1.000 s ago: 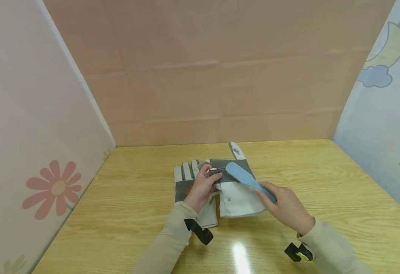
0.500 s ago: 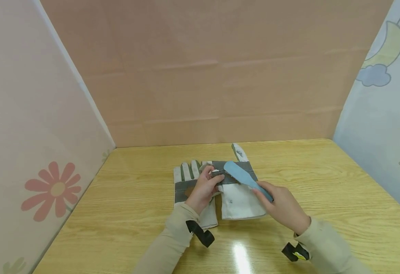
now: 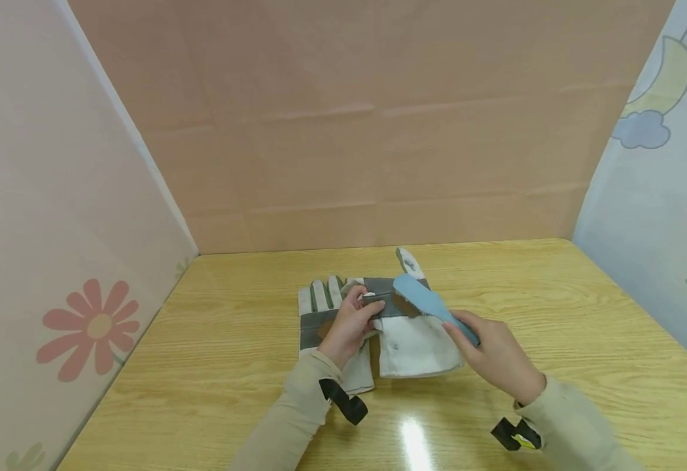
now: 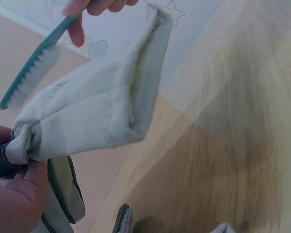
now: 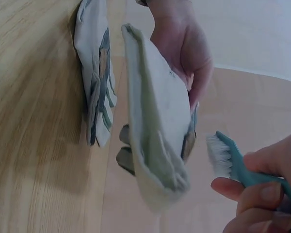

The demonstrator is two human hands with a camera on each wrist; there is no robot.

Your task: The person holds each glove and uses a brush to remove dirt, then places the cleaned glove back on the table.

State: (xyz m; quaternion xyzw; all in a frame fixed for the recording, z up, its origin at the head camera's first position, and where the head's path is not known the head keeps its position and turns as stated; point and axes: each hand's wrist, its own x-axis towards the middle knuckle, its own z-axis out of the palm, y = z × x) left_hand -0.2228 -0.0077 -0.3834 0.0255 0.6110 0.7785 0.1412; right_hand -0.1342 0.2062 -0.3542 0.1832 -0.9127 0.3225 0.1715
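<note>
A white and grey work glove (image 3: 417, 347) is held up off the table by my left hand (image 3: 349, 325), which pinches it near its grey band; its cuff gapes in the right wrist view. My right hand (image 3: 496, 353) grips the handle of a blue brush (image 3: 420, 297), its head over the glove's grey band beside a brown patch. White bristles (image 5: 219, 155) face the glove with a gap between them in the right wrist view. A second, similar glove (image 3: 314, 327) lies on the table under my left forearm and hand, fingers pointing away.
The wooden table (image 3: 220, 340) reaches back to a plain tan wall panel (image 3: 343, 131). Side panels carry a pink flower (image 3: 93, 324) on the left and a moon with a cloud (image 3: 640, 129) on the right.
The brush and my right hand have shifted slightly right and lifted, uncovering the brown patch on the held glove. My left hand keeps its grip with little movement.
</note>
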